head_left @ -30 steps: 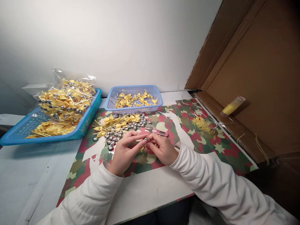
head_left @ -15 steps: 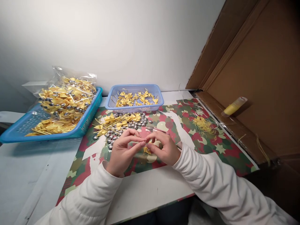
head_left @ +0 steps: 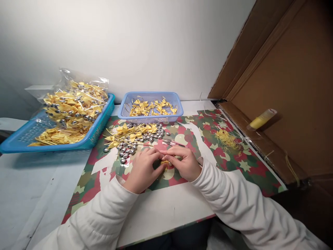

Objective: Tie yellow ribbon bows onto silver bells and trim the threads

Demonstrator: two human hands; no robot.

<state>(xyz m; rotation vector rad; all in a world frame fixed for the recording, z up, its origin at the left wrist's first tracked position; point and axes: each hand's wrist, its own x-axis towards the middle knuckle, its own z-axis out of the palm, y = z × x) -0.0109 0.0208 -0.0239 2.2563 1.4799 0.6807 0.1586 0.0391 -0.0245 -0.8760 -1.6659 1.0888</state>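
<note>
Now the two hands have come closer together and lower than a moment ago, nearly resting on the patterned mat (head_left: 234,163). The left hand (head_left: 142,170) and right hand (head_left: 182,164) meet fingertip to fingertip, both pinched shut on a small yellow bow (head_left: 165,163) between them, just above the mat at its middle. Only a scrap of the bow shows: folded yellow ribbon, mostly hidden by the fingers. Just beyond the hands lie loose silver beads (head_left: 127,149), more bows, and a pink clipper (head_left: 173,142). Behind those stands a small blue basket (head_left: 150,119).
</note>
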